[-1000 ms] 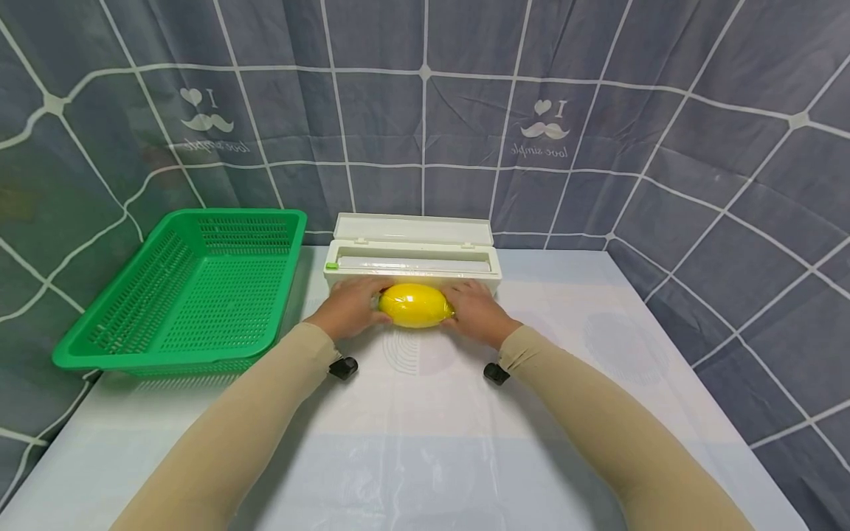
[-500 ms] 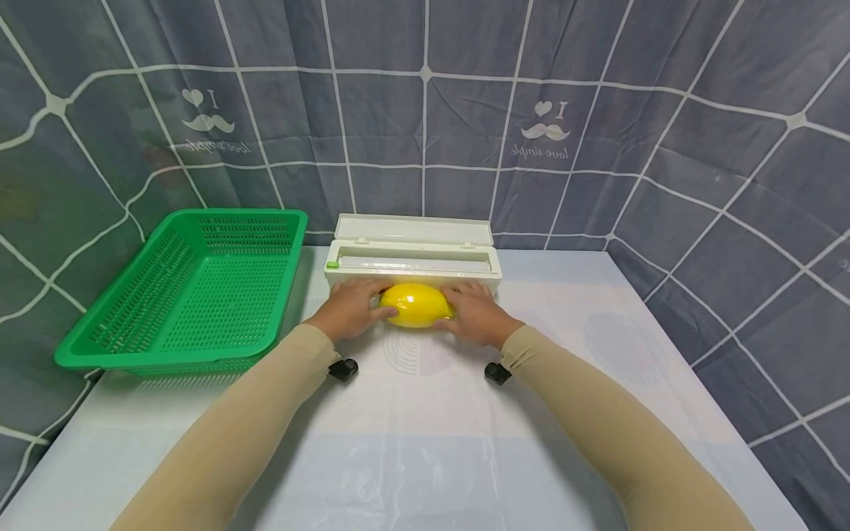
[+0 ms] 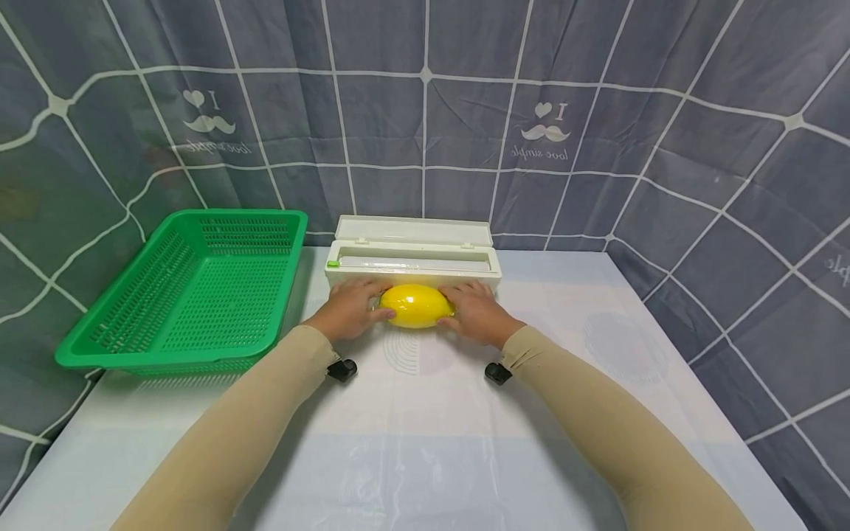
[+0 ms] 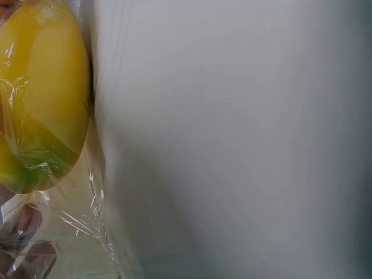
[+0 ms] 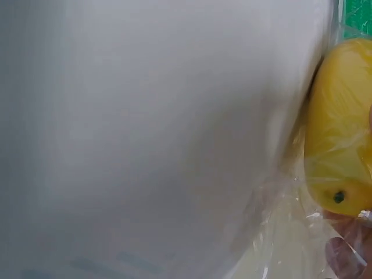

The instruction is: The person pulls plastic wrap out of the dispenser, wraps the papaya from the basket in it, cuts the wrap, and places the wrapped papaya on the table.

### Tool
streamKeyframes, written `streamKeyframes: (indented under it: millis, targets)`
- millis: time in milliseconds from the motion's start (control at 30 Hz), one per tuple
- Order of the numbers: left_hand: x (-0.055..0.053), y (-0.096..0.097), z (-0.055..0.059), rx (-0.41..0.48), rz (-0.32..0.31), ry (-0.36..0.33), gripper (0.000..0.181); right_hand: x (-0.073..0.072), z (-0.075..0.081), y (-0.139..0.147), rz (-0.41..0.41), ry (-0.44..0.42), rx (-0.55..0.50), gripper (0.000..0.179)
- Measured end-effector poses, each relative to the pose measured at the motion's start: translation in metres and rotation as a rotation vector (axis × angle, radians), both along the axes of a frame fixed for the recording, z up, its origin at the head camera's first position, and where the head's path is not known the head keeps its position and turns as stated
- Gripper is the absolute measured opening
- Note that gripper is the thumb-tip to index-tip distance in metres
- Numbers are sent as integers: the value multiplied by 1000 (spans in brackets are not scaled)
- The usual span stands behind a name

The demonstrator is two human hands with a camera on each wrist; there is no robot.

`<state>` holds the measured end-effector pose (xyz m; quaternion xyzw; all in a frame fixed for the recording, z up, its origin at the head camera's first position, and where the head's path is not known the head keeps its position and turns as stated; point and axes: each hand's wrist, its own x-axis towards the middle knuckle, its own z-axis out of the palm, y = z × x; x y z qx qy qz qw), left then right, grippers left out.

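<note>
A glossy yellow fruit, mango-like [image 3: 416, 306], with a green tinge at one end and a small dark stem mark at the other, lies on its side in clear cling film [image 4: 81, 232]. My left hand [image 3: 348, 308] holds its left end, thumb on the near side. At the right end my right hand [image 3: 477, 313] grips it in the same way. Both wrist views show fingertips through the wrinkled film just past the fruit's ends. Right behind the hands stands a white cling film dispenser [image 3: 413, 280], its lid [image 3: 413, 230] raised, with a roll inside and a green slider at its left.
A green perforated basket [image 3: 292, 295] stands on the left of the white-covered table [image 3: 425, 472]. Grey cloth [image 3: 378, 110] with white grid lines hangs behind and at both sides. A small black device sits under each sleeve cuff.
Both thumbs have shifted slightly over the near side of the fruit. The fruit looks smoother and stays in place; dispenser and basket have not moved.
</note>
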<state>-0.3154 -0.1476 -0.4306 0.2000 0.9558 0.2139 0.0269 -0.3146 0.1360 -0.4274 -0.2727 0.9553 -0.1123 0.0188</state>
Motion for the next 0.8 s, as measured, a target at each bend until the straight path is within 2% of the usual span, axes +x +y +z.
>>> streamKeyframes:
  millis: [267, 567, 800]
  targets:
    - [0, -2, -4, -6, 12, 2, 68, 2, 2, 2, -16, -31, -3, 69]
    - [4, -6, -3, -13, 18, 8, 67, 2, 1, 3, -9, -8, 9, 70]
    - [6, -9, -1, 22, 27, 0, 65, 3, 2, 5, -3, 15, -4, 69]
